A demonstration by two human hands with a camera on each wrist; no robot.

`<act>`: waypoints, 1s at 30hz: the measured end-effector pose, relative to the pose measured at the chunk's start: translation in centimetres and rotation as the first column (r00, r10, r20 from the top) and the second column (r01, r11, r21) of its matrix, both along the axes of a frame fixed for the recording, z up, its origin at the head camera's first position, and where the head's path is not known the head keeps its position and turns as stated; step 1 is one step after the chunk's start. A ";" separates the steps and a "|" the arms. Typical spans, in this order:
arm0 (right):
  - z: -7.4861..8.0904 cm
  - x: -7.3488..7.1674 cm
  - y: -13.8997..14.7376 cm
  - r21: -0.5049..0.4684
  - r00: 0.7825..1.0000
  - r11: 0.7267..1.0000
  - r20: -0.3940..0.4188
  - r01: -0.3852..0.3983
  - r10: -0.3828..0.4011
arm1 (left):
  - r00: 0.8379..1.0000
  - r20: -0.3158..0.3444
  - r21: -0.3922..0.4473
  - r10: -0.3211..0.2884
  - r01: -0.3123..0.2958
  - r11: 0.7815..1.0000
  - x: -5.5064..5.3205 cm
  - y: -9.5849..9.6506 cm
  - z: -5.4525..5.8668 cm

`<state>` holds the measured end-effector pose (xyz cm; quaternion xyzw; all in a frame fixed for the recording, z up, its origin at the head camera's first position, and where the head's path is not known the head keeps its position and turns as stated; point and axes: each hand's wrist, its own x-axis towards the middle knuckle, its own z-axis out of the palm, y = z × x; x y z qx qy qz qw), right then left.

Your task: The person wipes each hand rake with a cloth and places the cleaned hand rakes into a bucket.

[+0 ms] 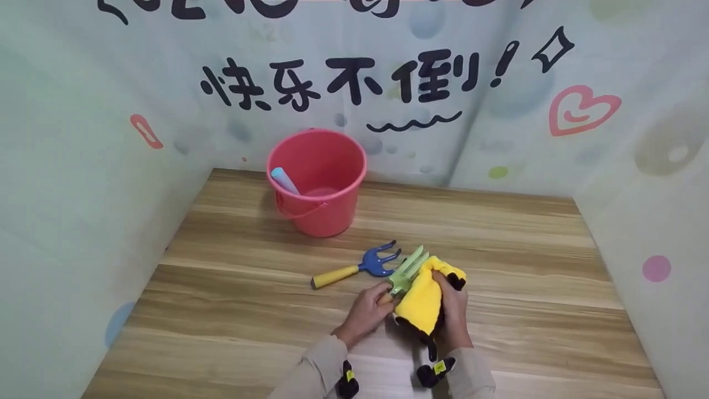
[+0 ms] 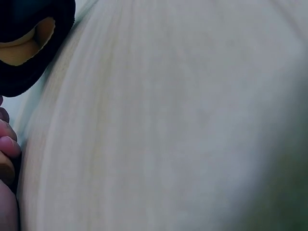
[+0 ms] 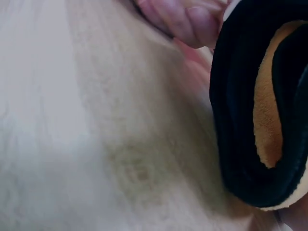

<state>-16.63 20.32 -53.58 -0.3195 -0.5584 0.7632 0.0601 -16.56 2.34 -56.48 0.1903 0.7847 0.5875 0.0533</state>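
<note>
My left hand [image 1: 368, 310] grips a green garden fork [image 1: 407, 274] by its wooden handle, tines pointing away from me. Beside it, my right hand [image 1: 455, 310] holds a bunched yellow cloth [image 1: 424, 302] with black edging, draped against the fork. Part of the fork's handle is hidden behind the cloth. In the left wrist view, fingers [image 2: 7, 144] curl around the handle end at the left edge, below the cloth's black edge [image 2: 24, 82]. A folded black border of the cloth [image 3: 236, 120] fills the right of the right wrist view.
Just left of the green fork, a blue hand rake [image 1: 376, 263] with a yellow handle lies on the wooden table [image 1: 243, 310]. Farther back stands a pink bucket [image 1: 327, 219] with a light blue tube [image 1: 285, 180] inside. A printed curtain [image 1: 498, 138] encloses the back and sides.
</note>
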 end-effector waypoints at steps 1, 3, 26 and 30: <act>0.0 0.0 0.1 -0.032 1.000 0.999 -0.013 0.008 -0.009 | 1.000 0.002 0.000 -0.005 0.005 1.000 0.0 0.0 0.0; 0.1 0.2 0.3 -0.112 0.999 0.994 -0.038 0.011 -0.016 | 1.000 0.012 0.004 -0.015 0.015 1.000 0.1 0.0 0.1; -0.7 0.7 -1.0 0.255 0.894 0.878 -0.090 -0.406 0.439 | 0.984 0.165 0.056 0.069 -0.079 0.995 0.2 0.2 0.3; -0.7 0.4 -1.8 0.365 0.867 0.816 -0.044 -0.448 0.496 | 0.990 0.117 0.015 0.081 -0.083 0.996 0.2 0.2 0.2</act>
